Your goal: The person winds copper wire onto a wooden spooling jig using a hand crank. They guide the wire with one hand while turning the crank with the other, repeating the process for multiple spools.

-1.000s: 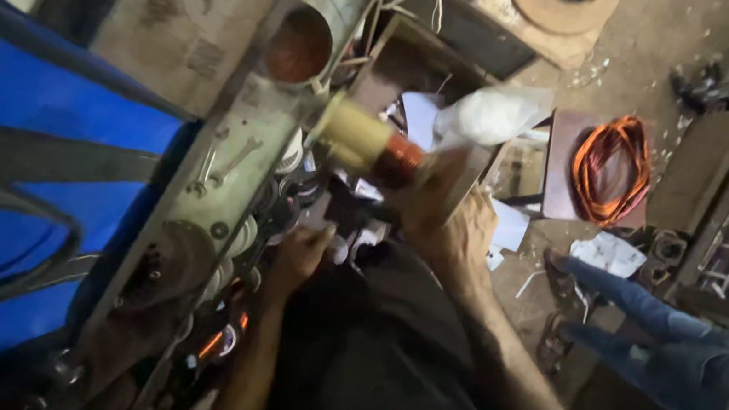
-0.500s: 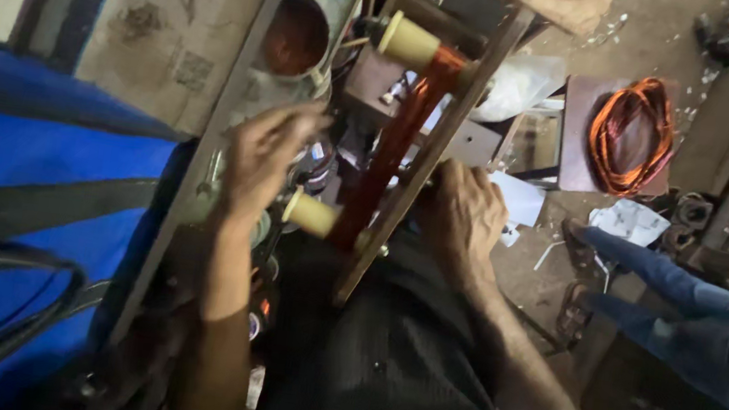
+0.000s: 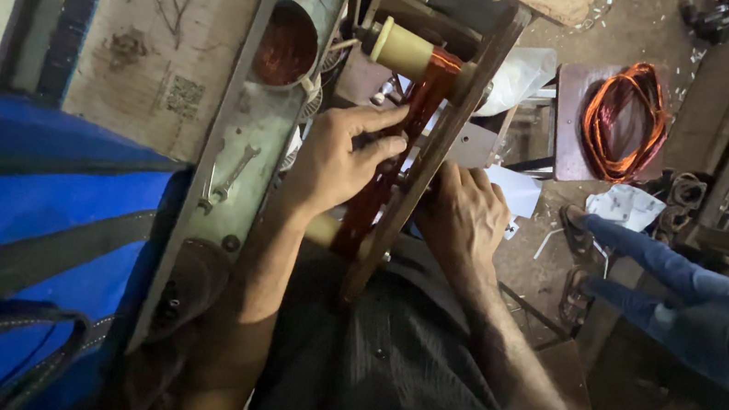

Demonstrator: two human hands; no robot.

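- The left hand (image 3: pixel 337 160), near the centre of the frame, lies on the red winding former (image 3: pixel 393 158); its fingers are half curled, and thumb and forefinger pinch lightly at the red surface, not fully closed.
- The right hand (image 3: pixel 465 213), just right of centre, is pressed flat against the far side of the wooden frame (image 3: pixel 430 162). Its fingers are bent over the frame's edge; what they grip behind the wood I cannot tell.
- The former stands in the upper centre, running slantwise along the wooden frame, with a cream cylinder (image 3: pixel 402 49) at its upper end and some copper wire (image 3: pixel 445 62) wound beside it.
- To the left lies a grey metal bench (image 3: pixel 247 144) with a spanner (image 3: pixel 227 177) on it and a round opening that shows a copper coil (image 3: pixel 287 43).
- In the upper right a loose orange wire bundle (image 3: pixel 620 121) rests on a board; at the right edge another person's leg in blue jeans (image 3: pixel 687 291) is seen.
- As I judge, the step in hand is setting or guiding the wire on the former. The next move seems to call for steady support from the right hand while the left keeps the wire tight and straight.
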